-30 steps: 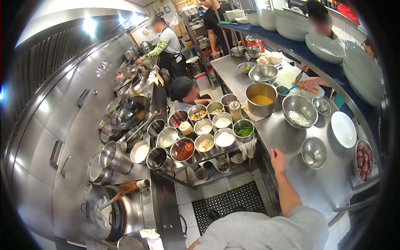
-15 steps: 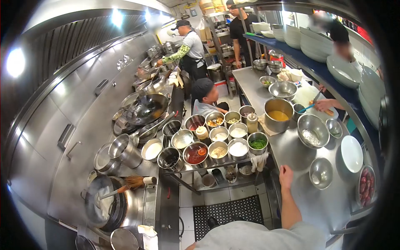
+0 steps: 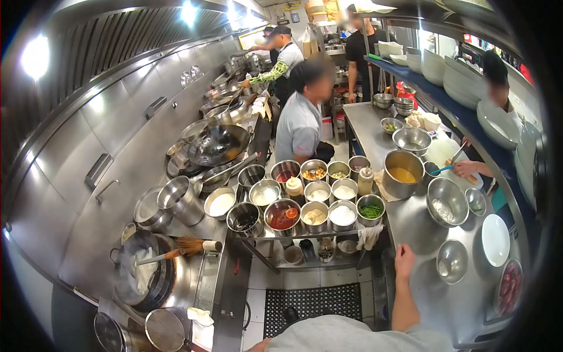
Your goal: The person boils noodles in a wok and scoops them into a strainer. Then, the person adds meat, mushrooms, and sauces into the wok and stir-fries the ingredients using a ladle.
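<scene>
My right hand [image 3: 404, 261] is at the edge of the steel counter [image 3: 404, 217] on the right, its fingers curled into a loose fist with nothing visible in it. My left hand is out of view; only a bit of arm shows at the bottom edge. Nearest to the right hand are a steel bowl [image 3: 451, 261] on the counter and a white cloth [image 3: 369, 235] hanging at the rack's corner. On that rack stand several steel pots, among them one of chopped greens [image 3: 370, 210] and one of red sauce [image 3: 282, 216].
At left, a wok [image 3: 138, 270] with pale contents holds a ladle beside a bamboo brush [image 3: 196, 246]. A black mat [image 3: 311, 305] covers the floor. A person in grey [image 3: 298, 126] stands beyond the rack. Across the counter, another person's hand [image 3: 466, 169] is at a cutting board.
The person in grey beyond the rack has risen from a low position. My view has shifted slightly. My right hand stays by the counter's edge.
</scene>
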Motion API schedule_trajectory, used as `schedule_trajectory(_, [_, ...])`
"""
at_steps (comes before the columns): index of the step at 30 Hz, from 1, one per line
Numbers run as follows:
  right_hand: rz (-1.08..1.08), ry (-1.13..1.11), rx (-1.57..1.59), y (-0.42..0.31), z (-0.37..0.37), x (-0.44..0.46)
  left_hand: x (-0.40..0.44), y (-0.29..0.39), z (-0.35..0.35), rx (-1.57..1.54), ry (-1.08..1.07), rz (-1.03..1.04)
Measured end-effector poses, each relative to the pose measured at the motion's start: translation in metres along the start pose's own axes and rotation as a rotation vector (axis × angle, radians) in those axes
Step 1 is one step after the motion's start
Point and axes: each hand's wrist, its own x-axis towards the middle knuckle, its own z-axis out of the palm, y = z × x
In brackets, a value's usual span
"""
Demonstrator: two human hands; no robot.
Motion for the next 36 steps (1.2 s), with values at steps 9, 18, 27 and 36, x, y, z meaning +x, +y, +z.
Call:
schedule_trajectory(9, [-0.035,0.014,0.012,0.004,0.007,0.002,-0.001,-0.016,0.014,-0.046,-0.011,-0.028])
schedule_trajectory(18, [-0.028,-0.006,0.085,0.01,0.012,-0.002,-0.004,-0.039,0.032,-0.104,-0.009,-0.034])
schedule_trajectory(27, [-0.048,-0.019,0.043,0.002,0.009,-0.005,-0.003,-0.061,0.049,-0.124,-0.013,-0.036])
schedule_trajectory(36, [-0.059,-0.026,0.037,0.009,0.012,-0.008,-0.012,-0.068,0.065,-0.165,-0.006,-0.028])
